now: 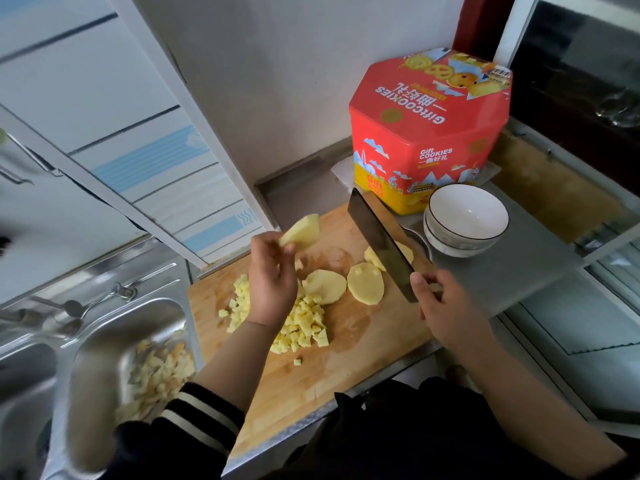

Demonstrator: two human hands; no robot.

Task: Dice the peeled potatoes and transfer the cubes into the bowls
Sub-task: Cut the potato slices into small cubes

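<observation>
1. Wooden cutting board (349,344) carries your work: a heap of diced cubes (304,327) sits near its middle, with two flat potato slices (346,284) just beyond it and more potato (372,256) partly hidden behind the blade.
2. Your left hand (272,275) is raised above the heap, its fingertips pinching a thick potato piece (300,231) clear of the board.
3. Your right hand (438,296) is wrapped round the handle of the cleaver (379,242), whose blade is lifted and angled toward the far side of the board.
4. Stacked white bowls (465,220) stand on the counter just right of the board, and the top one holds nothing; judging from that, no cubes have gone across.
5. Risk: the pinched piece looks wet and is held only at one edge, so it could slip and scatter the cubes below.
6. Risk: the raised blade points near the bowls and the red cookie tin (429,133); a careless swing could knock them.
7. Risk: loose cubes lie close to the board's left edge beside the sink (114,327), so a sweeping hand could push them in among the scraps.
</observation>
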